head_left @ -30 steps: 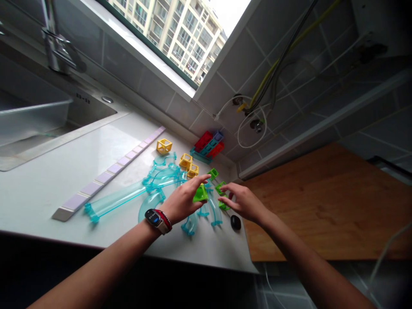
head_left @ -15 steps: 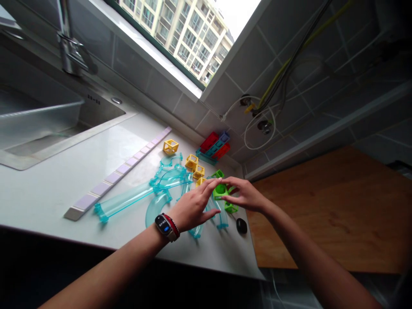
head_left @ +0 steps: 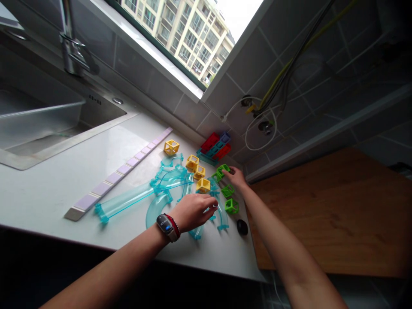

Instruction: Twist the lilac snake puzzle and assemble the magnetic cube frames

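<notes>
glossy white tabletop (head_left: 183, 253) lies before you, a small black rounded object (head_left: 242, 227) near its front edge. your left hand (head_left: 191, 211) hovers, half open and empty, over translucent teal plastic track pieces (head_left: 170, 177). two green open-frame plastic cubes (head_left: 231, 207) sit to its right. farther back, your right hand (head_left: 237, 176) pinches another green open-frame plastic cube (head_left: 222, 169) between thumb and fingers, short of the red and blue plastic blocks (head_left: 215, 148) by the grey tiled wall (head_left: 231, 112).
</notes>
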### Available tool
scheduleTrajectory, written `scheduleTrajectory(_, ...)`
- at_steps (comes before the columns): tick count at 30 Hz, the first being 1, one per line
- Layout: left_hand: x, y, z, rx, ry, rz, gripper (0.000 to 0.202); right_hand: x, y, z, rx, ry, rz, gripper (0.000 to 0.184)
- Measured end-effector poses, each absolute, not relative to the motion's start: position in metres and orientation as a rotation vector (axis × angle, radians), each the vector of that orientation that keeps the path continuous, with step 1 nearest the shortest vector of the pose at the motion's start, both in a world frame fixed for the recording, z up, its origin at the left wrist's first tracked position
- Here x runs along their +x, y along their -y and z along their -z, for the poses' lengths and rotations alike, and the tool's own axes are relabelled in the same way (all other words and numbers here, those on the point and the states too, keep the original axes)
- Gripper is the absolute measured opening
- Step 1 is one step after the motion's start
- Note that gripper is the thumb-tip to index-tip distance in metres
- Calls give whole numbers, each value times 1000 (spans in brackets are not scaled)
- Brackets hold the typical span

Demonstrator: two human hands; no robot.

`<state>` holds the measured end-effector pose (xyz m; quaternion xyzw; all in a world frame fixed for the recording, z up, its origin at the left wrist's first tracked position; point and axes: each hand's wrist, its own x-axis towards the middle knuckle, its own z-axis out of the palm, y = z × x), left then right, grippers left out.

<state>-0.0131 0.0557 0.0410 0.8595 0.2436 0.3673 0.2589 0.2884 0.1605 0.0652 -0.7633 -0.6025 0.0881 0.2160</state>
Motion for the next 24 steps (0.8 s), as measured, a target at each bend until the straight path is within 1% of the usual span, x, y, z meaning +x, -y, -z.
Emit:
scheduleTrajectory(3,-13,-57,-40,2335,-659,-997,19,295,-164,-70,-2118,1688,-148,40)
scheduleTrajectory(7,-15,-56,-40,2343,-674,-966,20,295,-181,-89,-2069,1785,1,48)
scheduleTrajectory(14,-17,-56,-40,2305,-667,-933,20,268,-255,-124,-1932,1968,157,48)
scheduleTrajectory(17,-17,-57,-40,2293,-671,-918,20,263,-289,-133,-1955,1897,229,53)
scheduleTrajectory(20,-17,-57,-40,2293,-677,-905,22,264,-314,-131,-2017,1841,218,68)
scheduleTrajectory(23,-16,-57,-41,2297,-683,-891,23,265,-328,-117,-2080,1857,112,96)
scheduleTrajectory(24,-16,-57,-41,2300,-683,-884,23,266,-330,-112,-2093,1861,83,102)
